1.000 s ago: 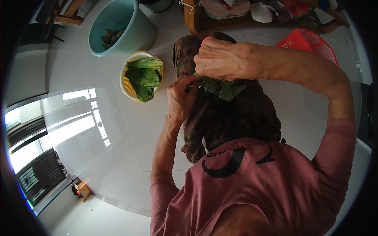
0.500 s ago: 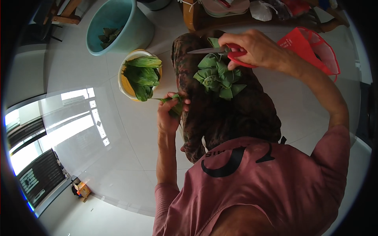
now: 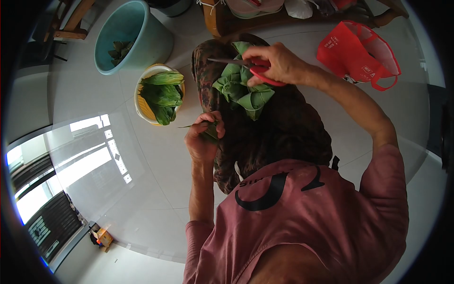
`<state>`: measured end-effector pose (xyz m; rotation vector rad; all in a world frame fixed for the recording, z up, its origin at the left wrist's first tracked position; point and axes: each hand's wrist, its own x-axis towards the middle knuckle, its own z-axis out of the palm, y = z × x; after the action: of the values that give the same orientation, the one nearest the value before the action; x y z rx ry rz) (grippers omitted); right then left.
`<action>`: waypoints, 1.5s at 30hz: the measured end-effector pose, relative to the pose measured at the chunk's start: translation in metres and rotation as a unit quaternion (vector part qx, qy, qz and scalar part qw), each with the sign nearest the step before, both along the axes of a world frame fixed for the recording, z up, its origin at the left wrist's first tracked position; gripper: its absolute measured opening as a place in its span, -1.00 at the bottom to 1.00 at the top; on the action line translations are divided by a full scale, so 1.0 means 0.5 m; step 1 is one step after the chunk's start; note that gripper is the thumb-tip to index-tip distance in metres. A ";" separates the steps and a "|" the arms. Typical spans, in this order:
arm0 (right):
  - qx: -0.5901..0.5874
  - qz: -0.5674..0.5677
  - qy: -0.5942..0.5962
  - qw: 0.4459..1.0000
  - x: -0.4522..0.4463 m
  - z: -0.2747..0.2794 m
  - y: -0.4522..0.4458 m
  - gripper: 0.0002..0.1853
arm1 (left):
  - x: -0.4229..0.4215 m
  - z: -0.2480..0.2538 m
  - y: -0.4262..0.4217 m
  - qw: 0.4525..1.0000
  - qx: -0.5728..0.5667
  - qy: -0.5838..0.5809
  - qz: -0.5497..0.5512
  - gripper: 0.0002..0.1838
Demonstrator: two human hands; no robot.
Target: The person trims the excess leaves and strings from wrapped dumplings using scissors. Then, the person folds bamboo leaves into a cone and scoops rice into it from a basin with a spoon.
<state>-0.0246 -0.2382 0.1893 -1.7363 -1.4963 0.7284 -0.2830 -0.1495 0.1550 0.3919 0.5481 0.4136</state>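
My right hand (image 3: 279,64) grips red-handled scissors (image 3: 268,75), whose blades point left over my lap. Beneath and beside the scissors lies a bunch of leaf-wrapped parcels (image 3: 255,100), folded from green leaves, on my camouflage trousers. My left hand (image 3: 203,135) is closed around a small folded green leaf parcel (image 3: 209,134) next to my left knee. From its fingers a thin stem sticks out to the left. Part of this parcel is hidden by my fingers.
A yellow and white basket (image 3: 142,108) of long green leaves (image 3: 163,92) stands on the floor at left. Behind it is a blue-green bucket (image 3: 158,45) with dark leafy pieces inside. A red bag (image 3: 347,52) sits at right, near a wooden bench (image 3: 215,21).
The view has shifted, so the bucket, basket and lap sit further left and the red bag shows more. Both hands keep hold of the same things.
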 end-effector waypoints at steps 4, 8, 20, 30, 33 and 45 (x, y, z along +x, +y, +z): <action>-0.095 -0.028 0.042 0.994 0.016 0.025 0.039 -0.47 | -0.015 0.000 0.004 0.996 0.049 0.075 -0.024 -0.90; -0.125 -0.034 0.098 0.987 0.051 0.007 0.075 -0.44 | -0.011 0.018 0.001 0.979 0.124 0.154 -0.047 -0.86; -0.170 -0.099 0.206 0.958 0.062 0.025 0.145 -0.62 | 0.005 0.013 -0.021 0.943 0.234 0.235 -0.025 -0.80; -0.216 -0.037 0.242 0.945 0.077 0.039 0.196 -0.62 | 0.025 0.038 -0.041 0.810 0.476 0.343 0.007 -0.74; -0.225 -0.040 0.238 0.944 0.075 0.035 0.206 -0.66 | 0.039 0.042 -0.041 0.805 0.480 0.348 0.029 -0.76; -0.050 -0.088 0.228 0.968 0.070 0.014 0.095 -0.31 | 0.037 0.039 -0.020 0.829 0.398 0.391 -0.038 -0.84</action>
<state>0.0103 -0.1910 0.1962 -1.6079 -0.9951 1.0404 -0.2646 -0.1596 0.1744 1.4289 1.1509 0.3795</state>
